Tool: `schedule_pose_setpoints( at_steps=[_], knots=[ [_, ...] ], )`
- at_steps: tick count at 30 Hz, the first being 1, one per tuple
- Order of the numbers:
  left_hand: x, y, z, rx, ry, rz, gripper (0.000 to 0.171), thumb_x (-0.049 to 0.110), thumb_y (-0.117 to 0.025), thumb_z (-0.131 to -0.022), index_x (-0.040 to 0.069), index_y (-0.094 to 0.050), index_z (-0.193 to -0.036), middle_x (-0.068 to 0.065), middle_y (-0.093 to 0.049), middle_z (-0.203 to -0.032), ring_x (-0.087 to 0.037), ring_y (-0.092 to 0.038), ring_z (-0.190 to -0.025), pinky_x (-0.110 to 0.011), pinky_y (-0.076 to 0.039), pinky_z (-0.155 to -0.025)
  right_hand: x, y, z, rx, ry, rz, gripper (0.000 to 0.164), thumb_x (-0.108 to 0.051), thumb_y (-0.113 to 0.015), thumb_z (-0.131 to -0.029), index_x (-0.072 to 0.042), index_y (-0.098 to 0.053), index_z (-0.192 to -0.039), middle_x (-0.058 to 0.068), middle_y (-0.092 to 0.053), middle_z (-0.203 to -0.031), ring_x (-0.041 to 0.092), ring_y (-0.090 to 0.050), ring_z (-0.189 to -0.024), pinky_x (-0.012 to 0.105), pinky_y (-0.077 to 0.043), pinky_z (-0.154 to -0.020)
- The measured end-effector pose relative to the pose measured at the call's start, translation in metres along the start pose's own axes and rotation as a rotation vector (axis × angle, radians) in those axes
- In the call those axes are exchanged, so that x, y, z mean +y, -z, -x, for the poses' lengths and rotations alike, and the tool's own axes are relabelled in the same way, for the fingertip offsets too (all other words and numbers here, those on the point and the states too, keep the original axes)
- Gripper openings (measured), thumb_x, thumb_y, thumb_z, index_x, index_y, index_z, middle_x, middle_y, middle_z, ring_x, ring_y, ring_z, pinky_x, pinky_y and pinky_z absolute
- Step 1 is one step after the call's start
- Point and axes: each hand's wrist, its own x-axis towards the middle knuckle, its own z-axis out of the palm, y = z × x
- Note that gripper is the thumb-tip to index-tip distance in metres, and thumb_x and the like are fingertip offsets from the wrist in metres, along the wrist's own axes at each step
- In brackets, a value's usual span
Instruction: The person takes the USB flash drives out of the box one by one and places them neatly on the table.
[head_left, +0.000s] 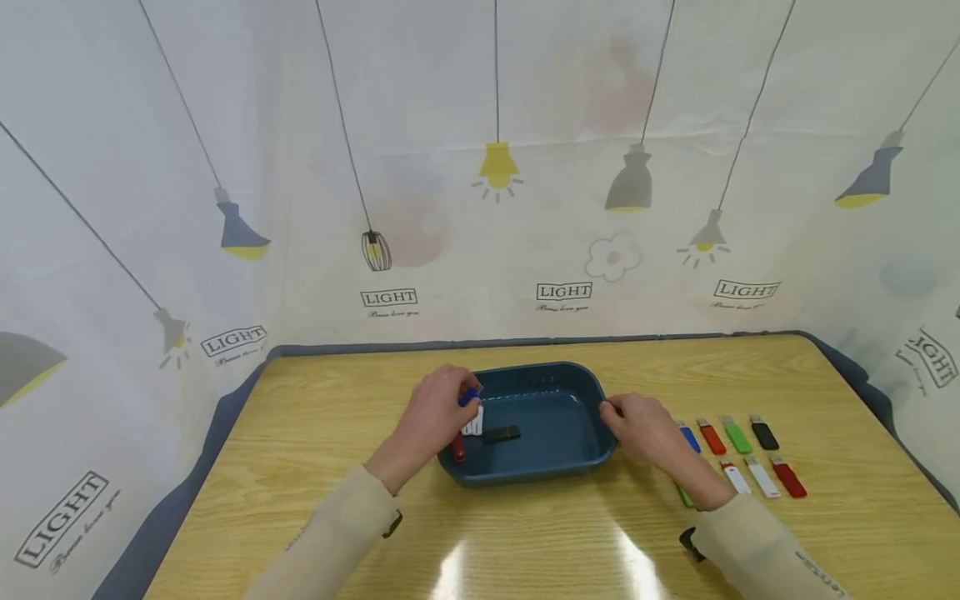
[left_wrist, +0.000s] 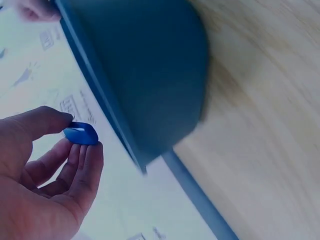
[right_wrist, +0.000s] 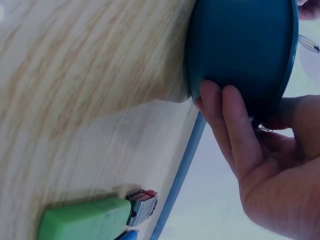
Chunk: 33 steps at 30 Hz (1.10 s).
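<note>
A dark teal tray [head_left: 540, 475] stands on the wooden table. Over its left end my left hand [head_left: 441, 404] pinches a blue USB stick [left_wrist: 81, 134] between thumb and fingertips, above the rim in the left wrist view. Inside the tray lie a black USB stick [head_left: 501, 434], a red one [head_left: 458, 447] and some white ones [head_left: 473, 422], partly hidden by the left hand. My right hand [head_left: 637, 423] grips the tray's right end, thumb at the rim and fingers against the outer wall [right_wrist: 240, 50].
To the right, USB sticks lie in rows: a red one [head_left: 712, 437], a green one [head_left: 737, 436], a black one [head_left: 764, 433], a dark red one [head_left: 789, 477] and several more, some partly behind the right forearm. A lamp-patterned cloth [head_left: 480, 292] rises behind the table.
</note>
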Motion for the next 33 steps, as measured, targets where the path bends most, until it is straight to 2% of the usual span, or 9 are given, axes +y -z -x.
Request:
schedule_pose_setpoints(
  at_steps=[6, 11, 14, 16, 18, 22, 26, 33],
  knots=[
    [-0.019, 0.019, 0.012, 0.069, 0.043, -0.022, 0.019, 0.012, -0.077, -0.092, 0.003, -0.073, -0.109, -0.009, -0.068, -0.103, -0.023, -0.063, -0.091, -0.041, -0.059, -0.080, -0.002, 0.001, 0.001, -0.018, -0.023, -0.030, 0.043, -0.017, -0.049, -0.108, -0.014, -0.047, -0.066, -0.001, -0.040, -0.056, 0.015, -0.039, -0.049, 0.027, -0.034, -0.050],
    [-0.036, 0.032, 0.024, 0.107, 0.049, -0.036, 0.018, 0.011, -0.076, -0.093, 0.002, -0.073, -0.109, -0.011, -0.068, -0.101, -0.025, -0.064, -0.091, -0.045, -0.059, -0.079, -0.001, 0.001, 0.000, -0.051, -0.044, -0.069, 0.038, -0.018, -0.049, -0.109, -0.009, -0.056, -0.073, 0.003, -0.048, -0.059, 0.017, -0.052, -0.053, 0.031, -0.043, -0.053],
    [-0.046, 0.037, 0.030, 0.108, 0.074, -0.042, 0.017, 0.010, -0.074, -0.093, 0.001, -0.073, -0.108, -0.010, -0.068, -0.099, -0.025, -0.064, -0.089, -0.045, -0.058, -0.078, -0.001, 0.002, 0.001, -0.069, -0.060, -0.122, 0.030, -0.017, -0.049, -0.109, 0.006, -0.066, -0.101, 0.015, -0.065, -0.079, 0.019, -0.064, -0.062, 0.033, -0.054, -0.057],
    [-0.052, 0.040, 0.034, 0.100, 0.094, -0.043, 0.018, 0.010, -0.073, -0.094, 0.000, -0.072, -0.109, -0.009, -0.067, -0.097, -0.024, -0.063, -0.087, -0.044, -0.058, -0.076, -0.002, 0.002, 0.001, -0.082, -0.085, -0.174, 0.036, -0.017, -0.048, -0.109, 0.013, -0.059, -0.126, 0.027, -0.069, -0.102, 0.024, -0.071, -0.074, 0.034, -0.061, -0.062],
    [-0.058, 0.042, 0.038, 0.089, 0.111, -0.048, 0.019, 0.010, -0.073, -0.094, -0.001, -0.072, -0.109, -0.009, -0.067, -0.095, -0.023, -0.062, -0.085, -0.044, -0.058, -0.075, -0.002, 0.002, 0.001, -0.091, -0.107, -0.221, 0.046, -0.017, -0.047, -0.109, 0.015, -0.046, -0.143, 0.033, -0.064, -0.123, 0.029, -0.073, -0.087, 0.036, -0.064, -0.065],
    [-0.069, 0.044, 0.045, 0.075, 0.134, -0.046, 0.019, 0.009, -0.072, -0.094, -0.002, -0.073, -0.110, -0.008, -0.067, -0.093, -0.022, -0.061, -0.083, -0.043, -0.057, -0.074, -0.003, 0.002, 0.000, -0.111, -0.138, -0.283, 0.049, -0.017, -0.045, -0.109, 0.013, -0.040, -0.148, 0.037, -0.057, -0.133, 0.036, -0.071, -0.100, 0.039, -0.065, -0.068],
    [-0.077, 0.045, 0.053, 0.059, 0.166, -0.032, 0.020, 0.009, -0.073, -0.093, -0.003, -0.073, -0.109, -0.009, -0.067, -0.092, -0.022, -0.062, -0.082, -0.042, -0.057, -0.073, -0.002, 0.002, 0.000, -0.123, -0.144, -0.309, 0.049, -0.017, -0.044, -0.110, 0.013, -0.040, -0.148, 0.036, -0.056, -0.133, 0.035, -0.071, -0.098, 0.040, -0.065, -0.069],
    [-0.090, 0.048, 0.063, 0.031, 0.262, -0.010, 0.022, 0.011, -0.073, -0.092, -0.003, -0.072, -0.109, -0.009, -0.069, -0.094, -0.022, -0.065, -0.083, -0.040, -0.060, -0.072, -0.002, 0.001, -0.001, -0.127, -0.145, -0.325, 0.049, -0.017, -0.044, -0.110, 0.014, -0.039, -0.148, 0.036, -0.056, -0.132, 0.036, -0.071, -0.098, 0.041, -0.066, -0.069]
  ],
)
